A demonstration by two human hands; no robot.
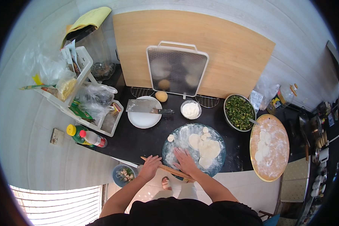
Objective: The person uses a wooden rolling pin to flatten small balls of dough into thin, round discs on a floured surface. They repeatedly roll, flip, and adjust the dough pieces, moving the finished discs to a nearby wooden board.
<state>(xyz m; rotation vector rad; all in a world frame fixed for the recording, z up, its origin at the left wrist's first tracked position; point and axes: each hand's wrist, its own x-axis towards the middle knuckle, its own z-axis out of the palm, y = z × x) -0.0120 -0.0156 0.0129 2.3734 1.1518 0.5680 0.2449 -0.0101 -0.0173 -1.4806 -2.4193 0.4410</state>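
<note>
My left hand [151,167] grips a wooden rolling pin [172,170] near its left end. The pin slants down to the right, along the near edge of a round, flour-dusted board [169,151]. My right hand [185,162] lies palm down on that board with its fingers apart; its heel covers part of the pin. Whatever is beneath the palm is hidden. To its right, flat rounds of dough [210,149] overlap one another. Small dough pieces [205,130] sit beyond them, and another dough lump [171,138] is near the board's left edge.
Behind the board stands a bowl of white flour [191,110]. A cleaver [141,106] rests across a white plate [144,120]. Rightward are a metal bowl of chopped greens [238,113] and a floured oval tray [276,149] holding dough rounds. Bottles [94,139] stand at left.
</note>
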